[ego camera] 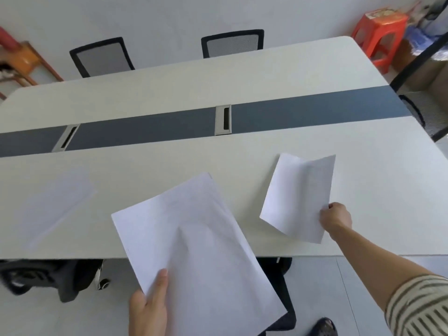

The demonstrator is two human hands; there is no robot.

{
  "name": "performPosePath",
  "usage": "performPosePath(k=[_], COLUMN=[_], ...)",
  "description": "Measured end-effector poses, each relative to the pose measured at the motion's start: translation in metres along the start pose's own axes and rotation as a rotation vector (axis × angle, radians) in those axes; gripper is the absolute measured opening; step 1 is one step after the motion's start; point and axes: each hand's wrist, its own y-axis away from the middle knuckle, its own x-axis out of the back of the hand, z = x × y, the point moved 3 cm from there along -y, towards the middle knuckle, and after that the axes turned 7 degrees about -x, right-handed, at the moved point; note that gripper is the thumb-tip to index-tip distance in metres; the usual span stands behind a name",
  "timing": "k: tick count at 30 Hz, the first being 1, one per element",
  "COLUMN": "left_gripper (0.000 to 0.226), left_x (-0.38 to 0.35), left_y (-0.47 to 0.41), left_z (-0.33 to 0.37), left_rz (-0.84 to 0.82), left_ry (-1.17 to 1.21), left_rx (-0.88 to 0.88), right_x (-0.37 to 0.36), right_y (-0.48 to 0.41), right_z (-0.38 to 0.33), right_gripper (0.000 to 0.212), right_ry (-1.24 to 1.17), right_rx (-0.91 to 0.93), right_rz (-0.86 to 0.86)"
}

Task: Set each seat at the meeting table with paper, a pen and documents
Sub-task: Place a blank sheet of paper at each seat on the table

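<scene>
My left hand (150,306) holds a stack of white paper (194,243) by its near corner, thumb on top, above the near edge of the white meeting table (169,78). My right hand (335,218) pinches a single white sheet (298,195) by its right edge; the sheet bends and hangs just over the table's near right part. Another white sheet (55,204) lies flat on the table at the near left. No pen is visible.
A grey strip (145,127) with two cable slots runs along the table's middle. Two black mesh chairs (101,57) stand at the far side, another at the right end, and dark chairs sit under the near edge. A red stool (378,35) is at the back right.
</scene>
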Motion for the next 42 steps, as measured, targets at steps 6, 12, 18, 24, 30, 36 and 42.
performPosePath(k=[6, 12, 18, 24, 30, 36, 42], left_gripper=[0.028, 0.014, 0.013, 0.016, 0.014, 0.028, 0.034], left_x=[-0.003, -0.022, -0.044, -0.092, -0.150, -0.199, -0.248], left_y=[-0.015, -0.014, -0.014, -0.002, 0.063, 0.160, 0.286], left_z=[0.001, 0.025, 0.035, 0.039, 0.050, 0.038, 0.013], left_rz=[-0.047, -0.116, -0.229, -0.505, -0.788, -0.935, -1.073], left_ry=[0.001, 0.030, -0.005, -0.063, -0.087, -0.145, -0.184], left_rx=[-0.021, -0.060, -0.132, -0.167, -0.182, -0.291, -0.351], right_x=[-0.013, 0.009, 0.055, 0.112, 0.137, 0.159, 0.225], right_y=[0.008, 0.011, 0.067, 0.161, 0.230, 0.263, 0.279], right_z=[0.012, 0.027, 0.060, 0.140, 0.235, 0.332, 0.430], right_gripper=[0.022, 0.031, 0.017, 0.008, 0.008, 0.008, 0.009], right_ry=[-0.024, -0.001, -0.366, -0.494, -0.628, -0.760, -0.874], right_rx=[-0.087, -0.091, -0.044, 0.012, -0.120, -0.235, -0.310], right_rz=[-0.004, -0.022, -0.089, -0.019, 0.083, 0.160, 0.282])
